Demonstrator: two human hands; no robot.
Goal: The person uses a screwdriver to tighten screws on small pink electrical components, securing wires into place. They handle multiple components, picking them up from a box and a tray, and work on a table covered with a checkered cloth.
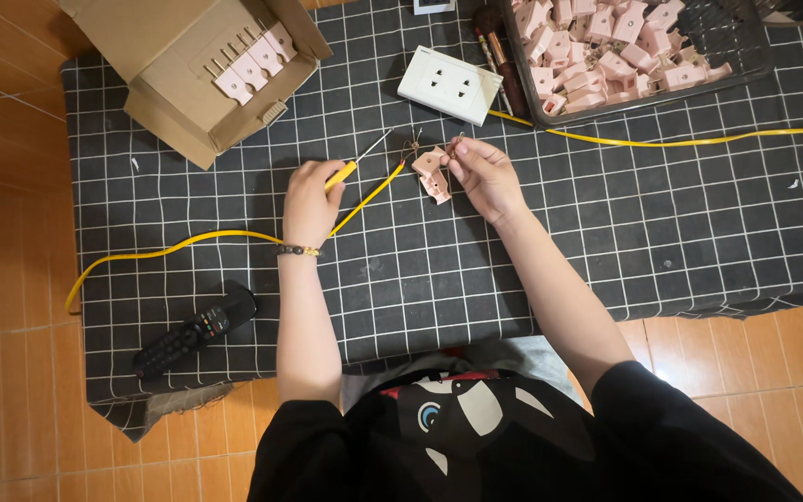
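Over the checked cloth [606, 242] we pinch a pink plug [433, 171] in our right hand [485, 175] to steady its wires, left hand [310, 200] closed round a screwdriver [353, 164], blade aimed plugward.

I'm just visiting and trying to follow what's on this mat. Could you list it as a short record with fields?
Surface: black cloth with white grid on an orange tiled floor
Left hand: grips a yellow-handled screwdriver
Right hand: fingers pinch a small pink plastic plug part
Cable: yellow cord runs across the cloth to the plug part
Top right: dark wire basket of pink parts
Top left: open cardboard box holding pink plugs
Also: white socket plate, black remote control
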